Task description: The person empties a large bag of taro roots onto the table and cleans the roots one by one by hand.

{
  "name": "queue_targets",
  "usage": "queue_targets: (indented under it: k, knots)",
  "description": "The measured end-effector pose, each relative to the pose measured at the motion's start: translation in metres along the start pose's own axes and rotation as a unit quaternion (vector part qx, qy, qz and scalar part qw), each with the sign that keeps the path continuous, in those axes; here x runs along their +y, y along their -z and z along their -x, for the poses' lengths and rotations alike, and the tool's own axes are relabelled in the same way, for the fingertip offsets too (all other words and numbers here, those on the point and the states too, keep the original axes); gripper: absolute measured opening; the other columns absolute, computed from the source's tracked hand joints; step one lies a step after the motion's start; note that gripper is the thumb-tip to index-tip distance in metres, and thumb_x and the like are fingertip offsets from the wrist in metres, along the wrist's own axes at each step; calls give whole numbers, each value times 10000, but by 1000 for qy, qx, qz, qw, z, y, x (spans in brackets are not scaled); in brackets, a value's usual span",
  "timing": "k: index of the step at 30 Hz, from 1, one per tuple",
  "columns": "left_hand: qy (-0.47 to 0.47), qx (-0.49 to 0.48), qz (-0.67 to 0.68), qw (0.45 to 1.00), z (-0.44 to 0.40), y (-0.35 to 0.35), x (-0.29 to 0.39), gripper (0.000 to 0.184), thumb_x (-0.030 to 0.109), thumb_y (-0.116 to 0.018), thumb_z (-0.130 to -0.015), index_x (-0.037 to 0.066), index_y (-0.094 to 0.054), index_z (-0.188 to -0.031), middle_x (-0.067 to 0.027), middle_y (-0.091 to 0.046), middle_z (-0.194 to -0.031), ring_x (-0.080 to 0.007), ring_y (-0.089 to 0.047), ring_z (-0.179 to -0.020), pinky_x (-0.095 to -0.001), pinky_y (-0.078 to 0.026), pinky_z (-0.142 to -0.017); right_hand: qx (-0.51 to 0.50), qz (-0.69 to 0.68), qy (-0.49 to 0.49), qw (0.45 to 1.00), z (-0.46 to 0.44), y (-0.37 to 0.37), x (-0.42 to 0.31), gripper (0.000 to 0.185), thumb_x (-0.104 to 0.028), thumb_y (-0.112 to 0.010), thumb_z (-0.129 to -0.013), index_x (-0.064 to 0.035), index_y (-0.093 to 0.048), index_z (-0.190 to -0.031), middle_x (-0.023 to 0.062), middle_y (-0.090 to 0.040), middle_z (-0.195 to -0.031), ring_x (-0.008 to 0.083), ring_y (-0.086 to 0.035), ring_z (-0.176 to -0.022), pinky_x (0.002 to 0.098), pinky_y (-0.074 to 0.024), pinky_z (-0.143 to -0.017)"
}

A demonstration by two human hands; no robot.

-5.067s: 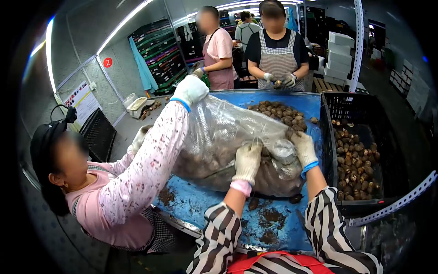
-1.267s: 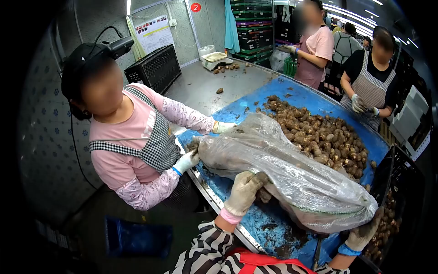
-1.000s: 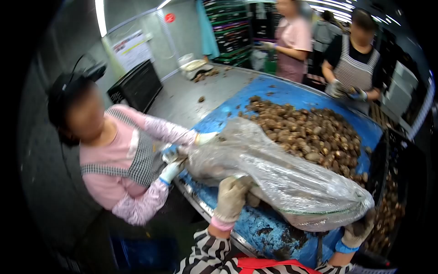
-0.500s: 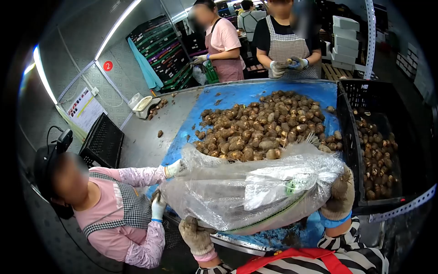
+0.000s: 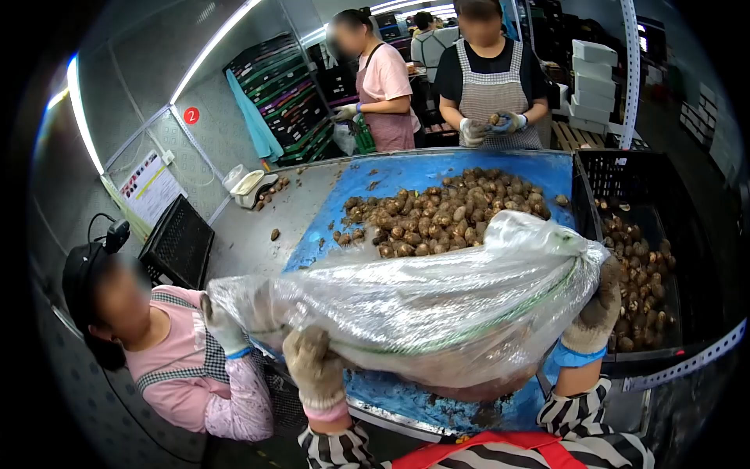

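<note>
A large see-through plastic sack (image 5: 437,305) with a green stripe stretches across the front of the table, held off its surface. My left hand (image 5: 314,361), in a dirty beige glove, is closed on the sack's lower edge near its left end. At the gathered right end, my right hand (image 5: 598,313), gloved too, grips the bunched plastic; its fingers are partly hidden. A co-worker's gloved hand (image 5: 224,324) holds the far left end. Behind the sack lies a heap of brown taro corms (image 5: 445,211), partly covered by it.
A black crate (image 5: 582,187) at the right holds more taros (image 5: 637,273). On the metal table (image 5: 250,234) a small scale (image 5: 254,187) stands at the back left. Another black crate (image 5: 178,242) leans beyond the co-worker. Two people stand across the table.
The sack has been pulled more taut and its left end has shifted left and up. My left hand moved left and up; my right hand moved slightly right. The co-worker's hands shifted left.
</note>
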State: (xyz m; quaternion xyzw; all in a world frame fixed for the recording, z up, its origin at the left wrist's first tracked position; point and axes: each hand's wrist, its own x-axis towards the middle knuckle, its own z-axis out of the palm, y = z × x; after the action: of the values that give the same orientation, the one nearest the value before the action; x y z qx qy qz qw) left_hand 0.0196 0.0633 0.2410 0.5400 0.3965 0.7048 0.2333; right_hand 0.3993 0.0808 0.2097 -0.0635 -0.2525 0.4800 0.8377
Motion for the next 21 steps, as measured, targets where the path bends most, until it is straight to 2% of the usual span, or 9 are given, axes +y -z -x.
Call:
queue_targets:
  k: [2,5,9,11,13,15,17,19,21]
  knots:
    - [-205,0,-344,916,-19,-8,-24,338,-103,-654,-718,34,-734,-1016,-115,-709,-972,-308,-648,-999,-402,-525,-895,22,-27,-36,999,-13,4,-1,478,-360,-606,-1012,19,-585,-1302,200,-631,-1304,340,-629,-1179,499,-514,-1034]
    - [-269,-56,-414,868,-68,-45,-25,341,-59,-643,-751,50,-750,-1056,-120,-731,-1057,-314,-649,-1023,-417,-505,-947,22,-112,-89,989,-34,0,-4,403,-326,-619,-1010,-3,-626,-1250,153,-654,-1280,301,-637,-1164,454,-520,-1032]
    - [-418,-39,-418,806,-144,-103,-41,242,13,-628,-834,40,-753,-1040,-128,-733,-1040,-284,-682,-979,-394,-539,-865,98,51,12,994,-75,47,17,293,-269,-653,-987,-49,-676,-1179,84,-701,-1189,214,-650,-1111,394,-536,-984]
    - [-210,-106,-194,952,-166,-143,-40,182,104,-614,-907,14,-722,-1023,-127,-725,-918,-259,-691,-770,-365,-550,-681,150,97,30,983,-95,54,25,283,-250,-648,-991,-49,-671,-1189,74,-699,-1187,212,-647,-1106,385,-514,-1009]
    - [120,-90,124,981,-182,-184,-33,231,204,-597,-966,-7,-685,-1001,-125,-705,-798,-237,-667,-561,-337,-532,-508,190,159,74,966,-123,57,41,294,-239,-653,-991,-50,-659,-1215,78,-687,-1214,205,-631,-1126,373,-478,-1047]
    - [198,-94,153,964,-206,-197,-66,269,273,-559,-1010,24,-650,-967,-138,-701,-797,-226,-657,-563,-351,-537,-532,223,103,19,969,-168,99,63,323,-251,-658,-991,-46,-647,-1241,88,-668,-1256,198,-611,-1151,352,-448,-1068]
    - [231,-110,152,955,-208,-191,-89,288,267,-530,-1018,4,-647,-1019,-165,-711,-862,-271,-693,-646,-371,-588,-592,310,188,-25,932,-170,61,80,333,-250,-676,-983,-44,-645,-1243,84,-662,-1245,193,-611,-1133,334,-453,-1047]
    - [310,-137,153,928,-186,-170,-101,312,266,-530,-1017,-18,-651,-1061,-174,-714,-926,-289,-720,-757,-392,-614,-686,275,206,-34,939,-177,79,98,307,-213,-700,-968,-45,-657,-1221,66,-667,-1203,219,-624,-1098,372,-484,-1002]
    - [255,-183,54,948,-138,-134,-94,334,275,-532,-1012,-21,-655,-1106,-169,-715,-990,-263,-720,-846,-383,-615,-768,190,173,-78,963,-176,102,109,344,-223,-694,-970,-49,-649,-1263,84,-662,-1251,237,-618,-1135,393,-488,-1012]
